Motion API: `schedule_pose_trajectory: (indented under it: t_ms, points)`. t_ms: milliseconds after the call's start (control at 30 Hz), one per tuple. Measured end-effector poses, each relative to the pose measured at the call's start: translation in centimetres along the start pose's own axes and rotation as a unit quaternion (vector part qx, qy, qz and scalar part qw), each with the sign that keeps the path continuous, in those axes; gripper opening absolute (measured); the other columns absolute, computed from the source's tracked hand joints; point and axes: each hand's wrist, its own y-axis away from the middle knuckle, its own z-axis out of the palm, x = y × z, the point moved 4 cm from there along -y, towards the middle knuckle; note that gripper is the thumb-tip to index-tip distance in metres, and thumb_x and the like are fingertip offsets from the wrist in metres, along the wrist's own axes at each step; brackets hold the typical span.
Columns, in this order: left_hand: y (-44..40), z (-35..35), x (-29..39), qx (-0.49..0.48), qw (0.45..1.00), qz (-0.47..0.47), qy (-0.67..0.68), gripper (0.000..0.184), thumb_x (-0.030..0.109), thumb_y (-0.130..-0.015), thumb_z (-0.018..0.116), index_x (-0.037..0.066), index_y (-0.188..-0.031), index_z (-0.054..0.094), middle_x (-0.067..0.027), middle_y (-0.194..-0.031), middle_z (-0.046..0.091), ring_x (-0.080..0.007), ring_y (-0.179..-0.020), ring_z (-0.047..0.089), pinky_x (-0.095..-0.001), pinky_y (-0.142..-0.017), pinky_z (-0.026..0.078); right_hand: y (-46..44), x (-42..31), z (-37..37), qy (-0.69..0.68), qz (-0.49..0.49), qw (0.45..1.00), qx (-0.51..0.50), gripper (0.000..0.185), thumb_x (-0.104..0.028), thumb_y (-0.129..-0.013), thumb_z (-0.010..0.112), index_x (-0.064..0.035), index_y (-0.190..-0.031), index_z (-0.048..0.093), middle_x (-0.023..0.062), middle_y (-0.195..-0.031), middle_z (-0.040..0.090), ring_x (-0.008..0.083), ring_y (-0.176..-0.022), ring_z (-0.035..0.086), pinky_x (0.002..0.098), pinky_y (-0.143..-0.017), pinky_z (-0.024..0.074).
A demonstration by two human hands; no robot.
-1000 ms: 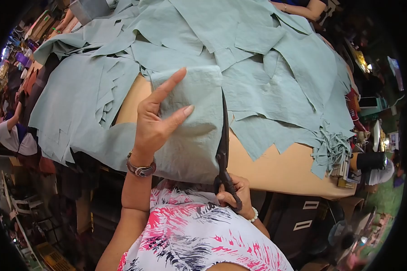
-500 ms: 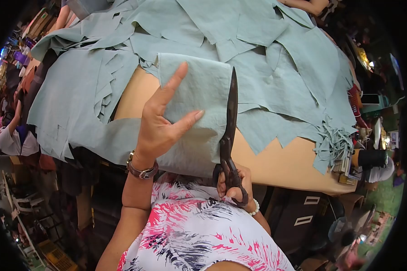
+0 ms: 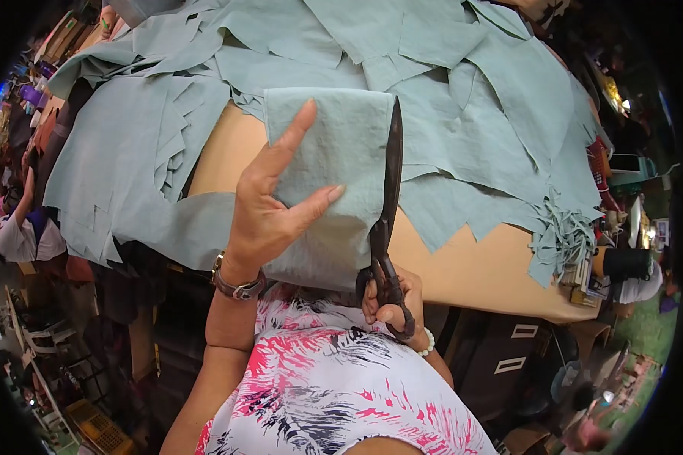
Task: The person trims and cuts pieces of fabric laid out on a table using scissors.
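Observation:
My left hand (image 3: 269,205) is on a piece of pale blue-green leather (image 3: 334,250). Its thumb and index finger lie spread on top, while the other fingers are hidden behind the piece, which it holds up. Dark metal scissors (image 3: 388,197) are in my right hand (image 3: 395,303), whose fingers and thumb wrap the handles. Their long blade points away from me along the right edge of the held piece, with the tip near its top right corner. Whether the edge lies between the blades, I cannot tell.
Large, irregular blue-green leather sheets (image 3: 501,114) overlap across the tan table (image 3: 478,273). Thin offcut strips (image 3: 565,235) are heaped at the right, near a black thread spool (image 3: 624,263). Other people's arms show at the far left and top edge.
The scissors have shifted slightly up and right, their tip now reaching the held piece's top corner. My left hand stays almost still. The scissors' handles look a little farther apart.

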Motion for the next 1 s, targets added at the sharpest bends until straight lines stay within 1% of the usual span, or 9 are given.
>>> schedule_pose_trajectory:
  t_ms: [67,167,367,567,667,767,867,900,1000]
  points:
    - [0.0,0.0,-0.1,0.0,1.0,-0.012,0.016,0.073,-0.001,-0.064,0.07,-0.003,-0.129,0.038,-0.0127,-0.132,0.041,-0.0186,-0.122,0.038,-0.0308,-0.102,0.026,0.0,0.3,-0.3,0.011,-0.009,1.0,0.004,0.046,-0.033,-0.061,0.081,-0.0028,-0.077,0.051,0.0002,-0.064,0.05,0.0064,-0.053,0.049,0.0187,-0.047,0.0366]
    - [-0.1,0.0,0.0,0.015,1.0,0.019,-0.001,0.069,0.002,-0.066,0.069,-0.002,-0.128,0.039,-0.0144,-0.128,0.046,-0.0186,-0.114,0.047,-0.028,-0.096,0.033,0.2,0.2,-0.2,0.002,0.004,1.0,0.007,0.042,-0.029,-0.062,0.081,-0.0031,-0.075,0.051,-0.0009,-0.063,0.051,0.0049,-0.05,0.048,0.0175,-0.044,0.0346]
    - [-0.2,0.0,0.0,0.014,0.999,0.031,0.001,0.069,0.001,-0.067,0.069,-0.002,-0.128,0.039,-0.014,-0.128,0.046,-0.0186,-0.114,0.047,-0.0276,-0.095,0.034,0.3,-0.2,0.3,0.01,0.013,1.0,0.025,0.035,-0.019,-0.064,0.079,-0.0028,-0.075,0.05,-0.0014,-0.057,0.049,0.0042,-0.046,0.047,0.0171,-0.042,0.0348]
    - [0.0,0.0,-0.2,0.014,1.0,0.021,0.013,0.07,0.001,-0.066,0.07,-0.002,-0.129,0.038,-0.0138,-0.129,0.045,-0.0169,-0.112,0.048,-0.0272,-0.094,0.035,0.2,-0.7,0.8,0.031,0.016,0.999,0.035,0.027,-0.01,-0.069,0.074,-0.0034,-0.072,0.049,-0.001,-0.055,0.05,0.0041,-0.044,0.046,0.0171,-0.04,0.0338]
    - [0.1,0.0,-0.1,0.053,0.998,0.025,0.017,0.063,0.0,-0.067,0.069,-0.002,-0.125,0.044,-0.0124,-0.12,0.053,-0.0157,-0.104,0.053,-0.0263,-0.09,0.039,0.2,-0.7,1.0,0.055,0.011,0.998,0.03,0.025,-0.009,-0.07,0.074,-0.0036,-0.07,0.049,-0.0013,-0.053,0.049,0.004,-0.043,0.046,0.0173,-0.039,0.0335]
    - [-0.3,-0.8,-0.8,0.06,0.988,-0.061,0.131,0.052,-0.002,-0.068,0.069,-0.002,-0.118,0.052,-0.0091,-0.106,0.06,-0.0138,-0.093,0.057,-0.0244,-0.083,0.044,0.0,-0.5,0.9,0.068,0.001,0.997,0.023,0.025,-0.009,-0.071,0.073,-0.0038,-0.069,0.049,-0.0015,-0.052,0.048,0.0038,-0.043,0.046,0.0175,-0.038,0.0336]
    - [-1.5,-1.6,-1.7,0.089,0.964,-0.097,0.229,0.043,-0.003,-0.069,0.069,-0.002,-0.111,0.057,-0.0059,-0.096,0.062,-0.0119,-0.086,0.058,-0.0227,-0.077,0.046,0.0,-0.4,0.9,0.082,0.009,0.996,0.022,0.025,-0.008,-0.072,0.073,-0.004,-0.068,0.048,-0.0014,-0.052,0.047,0.0036,-0.042,0.046,0.0178,-0.038,0.0336]
    - [-1.8,-1.9,-2.0,0.051,0.973,-0.111,0.195,0.047,-0.002,-0.069,0.069,-0.003,-0.114,0.054,-0.0075,-0.104,0.06,-0.0126,-0.093,0.056,-0.0232,-0.082,0.044,0.0,-0.6,1.0,0.091,0.014,0.996,0.019,0.025,-0.007,-0.072,0.072,-0.004,-0.068,0.048,-0.0017,-0.052,0.047,0.0036,-0.042,0.046,0.0179,-0.038,0.0335]
    - [-2.6,-1.5,-1.1,0.01,0.985,-0.041,0.167,0.054,-0.002,-0.069,0.068,-0.003,-0.12,0.049,-0.0088,-0.114,0.056,-0.013,-0.103,0.052,-0.0243,-0.089,0.039,0.2,-0.3,0.9,0.084,0.029,0.996,0.018,0.025,-0.007,-0.072,0.072,-0.004,-0.067,0.047,-0.0021,-0.052,0.047,0.0039,-0.043,0.046,0.0182,-0.039,0.0342]
